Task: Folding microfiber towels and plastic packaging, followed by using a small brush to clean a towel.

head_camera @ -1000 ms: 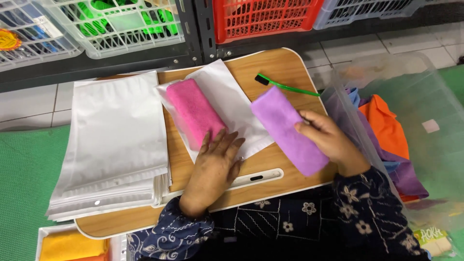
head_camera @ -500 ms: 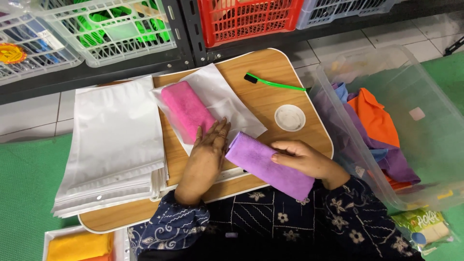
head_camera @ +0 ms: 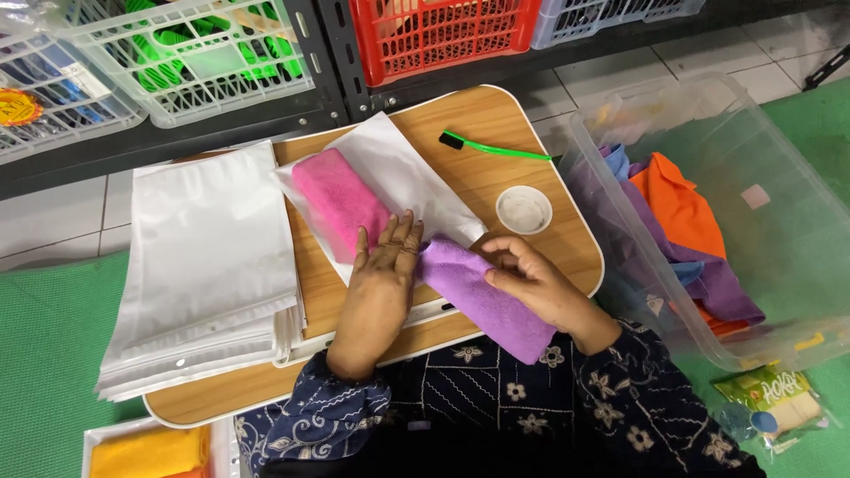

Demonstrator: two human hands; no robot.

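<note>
Surface: wooden lap table (head_camera: 496, 115) on green mat (head_camera: 44, 310) and tiled floor, below a shelf of plastic baskets (head_camera: 195, 53).

Change: purple cloth (head_camera: 482, 296) has shifted left since half a second ago, its end now at the bag mouth.

Left to right: stack of white bags (head_camera: 208, 257); open white bag (head_camera: 398, 173) holding a pink cloth (head_camera: 336, 199); left hand (head_camera: 376, 292) flat, fingers spread, pressing the bag edge; right hand (head_camera: 531, 283) clamped on the purple cloth; green toothbrush (head_camera: 496, 149); small white lid (head_camera: 524, 210); clear bin (head_camera: 753, 265) holding orange and purple cloths.
</note>
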